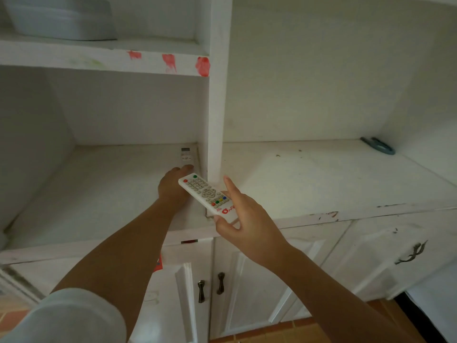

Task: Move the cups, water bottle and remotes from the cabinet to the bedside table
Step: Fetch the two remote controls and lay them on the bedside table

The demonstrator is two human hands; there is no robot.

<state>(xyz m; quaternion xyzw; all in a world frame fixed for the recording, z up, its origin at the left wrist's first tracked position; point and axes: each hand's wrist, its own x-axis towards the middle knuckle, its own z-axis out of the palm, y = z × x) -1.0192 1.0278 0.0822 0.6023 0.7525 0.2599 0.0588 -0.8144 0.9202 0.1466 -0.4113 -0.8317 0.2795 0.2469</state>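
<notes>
Remote on shelf; scissors far right.

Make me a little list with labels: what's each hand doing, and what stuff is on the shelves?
left hand: reaching into the cabinet shelf, fingers on the near end of the small white remote; grip not clear
right hand: holds the white TV remote with coloured buttons, index finger pointing up
small white remote: lying flat on the shelf beside the cabinet post
upper shelf: pale bowl
counter, far right: scissors
red marks: on the shelf edge
</notes>
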